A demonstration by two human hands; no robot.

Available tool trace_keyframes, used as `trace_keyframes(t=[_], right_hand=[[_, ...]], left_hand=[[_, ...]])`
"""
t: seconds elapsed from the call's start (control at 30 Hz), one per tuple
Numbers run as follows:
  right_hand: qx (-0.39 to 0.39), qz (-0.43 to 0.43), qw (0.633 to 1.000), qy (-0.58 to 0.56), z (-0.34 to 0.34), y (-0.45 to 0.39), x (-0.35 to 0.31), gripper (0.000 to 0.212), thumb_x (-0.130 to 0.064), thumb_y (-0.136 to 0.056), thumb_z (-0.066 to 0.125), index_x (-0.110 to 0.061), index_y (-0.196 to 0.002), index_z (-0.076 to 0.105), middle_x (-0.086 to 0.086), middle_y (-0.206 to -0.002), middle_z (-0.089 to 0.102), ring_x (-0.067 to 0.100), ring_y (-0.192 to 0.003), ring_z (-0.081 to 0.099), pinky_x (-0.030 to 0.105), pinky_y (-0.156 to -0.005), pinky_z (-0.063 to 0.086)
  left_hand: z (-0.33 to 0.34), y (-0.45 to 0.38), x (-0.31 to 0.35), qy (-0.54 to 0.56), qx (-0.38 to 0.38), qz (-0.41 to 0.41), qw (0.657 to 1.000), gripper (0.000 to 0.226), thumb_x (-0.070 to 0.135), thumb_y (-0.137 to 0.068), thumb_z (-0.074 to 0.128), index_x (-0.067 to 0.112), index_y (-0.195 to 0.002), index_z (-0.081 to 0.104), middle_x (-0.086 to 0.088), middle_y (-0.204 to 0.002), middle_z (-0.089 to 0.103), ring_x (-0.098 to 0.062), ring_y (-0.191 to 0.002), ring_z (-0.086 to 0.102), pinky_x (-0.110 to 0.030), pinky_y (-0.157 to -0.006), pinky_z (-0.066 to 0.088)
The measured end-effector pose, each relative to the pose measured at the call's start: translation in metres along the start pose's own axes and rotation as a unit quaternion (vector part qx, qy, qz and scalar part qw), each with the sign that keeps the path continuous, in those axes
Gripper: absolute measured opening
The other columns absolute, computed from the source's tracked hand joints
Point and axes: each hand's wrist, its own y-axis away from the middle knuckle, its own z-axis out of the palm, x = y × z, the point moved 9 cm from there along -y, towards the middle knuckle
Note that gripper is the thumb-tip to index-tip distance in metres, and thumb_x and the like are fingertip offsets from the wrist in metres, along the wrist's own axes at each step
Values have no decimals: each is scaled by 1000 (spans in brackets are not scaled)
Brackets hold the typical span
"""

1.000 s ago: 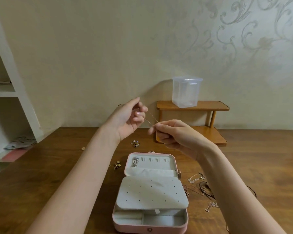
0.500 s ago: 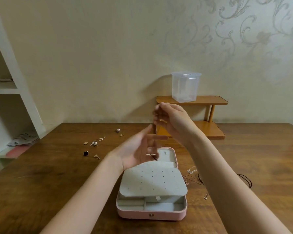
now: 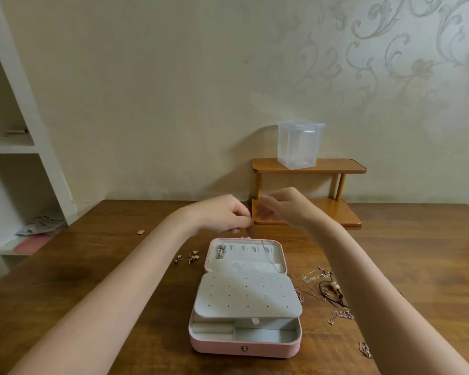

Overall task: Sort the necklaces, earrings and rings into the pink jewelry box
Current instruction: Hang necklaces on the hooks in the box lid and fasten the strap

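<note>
The pink jewelry box (image 3: pixel 244 347) lies open at the table's middle, its grey perforated earring panel (image 3: pixel 247 296) folded over the tray. A silver necklace (image 3: pixel 221 251) hangs at the left of the lid. A thin chain (image 3: pixel 267 253) runs from the lid's top rim down into the lid pocket. Just above that rim, my left hand (image 3: pixel 225 215) has its fingertips pinched together, apparently on the chain's upper end. My right hand (image 3: pixel 282 205) hovers beside it, blurred. Loose earrings (image 3: pixel 192 257) lie left of the box, tangled necklaces (image 3: pixel 317 276) right of it.
A small two-tier wooden shelf (image 3: pixel 309 166) stands at the back against the wall and carries a clear plastic container (image 3: pixel 299 143). White shelving (image 3: pixel 25 147) is at the far left. A gold piece (image 3: pixel 140 232) lies back left, and more chains (image 3: pixel 340 315) under my right forearm.
Both hands came down from chest height to the lid's top rim. The thin chain, stretched between them before, now lies in the lid. The view tilted down and shifted.
</note>
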Motion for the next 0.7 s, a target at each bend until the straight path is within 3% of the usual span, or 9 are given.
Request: trace_keyframes(t=[0.07,0.1,0.17,0.23,0.3,0.47,0.53,0.6,0.7], right_hand=[[-142,-2,963,-227,36,6,-13,33,-25,-99,39,-1,-99,62,14,-92,66,23,-84,63,31,-83,52],[-188,10,942,-278,47,10,-14,34,-26,-99,38,-1,-101,61,14,-90,65,23,-81,62,31,-80,52],[-217,28,941,-258,53,13,-6,32,-26,-98,43,-4,-100,65,9,-79,62,16,-67,55,27,-67,49],[-194,33,960,-198,46,9,5,26,-22,-95,49,-6,-94,70,2,-65,52,10,-57,44,22,-56,39],[-145,36,976,-157,32,4,9,20,-19,-91,56,-8,-89,73,0,-60,46,9,-54,37,20,-52,32],[29,-31,999,15,-5,-17,-9,20,-18,-86,63,-2,-93,72,2,-64,58,8,-51,41,12,-42,34],[55,-67,996,31,-7,-22,-22,21,-21,-85,64,-3,-93,72,9,-73,64,11,-58,47,15,-48,37],[53,-85,994,44,-4,-27,-29,21,-22,-84,66,-5,-92,73,14,-84,68,14,-63,50,22,-55,41],[43,-86,993,69,-1,-35,-30,20,-21,-83,66,-5,-94,73,9,-90,69,16,-76,57,29,-70,49]], left_hand=[[-7,-4,2,-6,10,7,1000,27,25,-95,49,12,-78,65,7,-54,46,-5,-48,37,-20,-50,30],[-13,-4,1,1,26,7,1000,28,24,-95,49,12,-73,62,7,-53,47,-5,-45,36,-20,-49,29],[-28,-2,-8,32,71,5,997,29,23,-95,48,13,-72,61,12,-47,46,-1,-39,35,-19,-48,28],[-40,2,-25,61,114,-7,992,28,23,-96,46,12,-79,65,16,-46,45,-1,-43,39,-18,-49,28],[-39,2,-44,79,121,-21,989,29,25,-97,45,13,-81,66,9,-54,43,-4,-52,37,-20,-52,29],[-6,-10,-79,118,111,-33,986,30,24,-97,44,17,-75,63,4,-60,46,-6,-54,41,-20,-53,33],[9,-16,-86,168,96,-29,981,28,26,-98,43,15,-81,63,3,-66,54,-7,-61,49,-17,-59,39],[17,-22,-95,173,96,-31,980,26,31,-97,43,15,-92,64,3,-82,62,-10,-78,57,-23,-74,43],[16,-28,-112,45,135,-45,989,21,34,-95,47,23,-103,62,4,-102,61,-11,-95,54,-28,-82,40]])
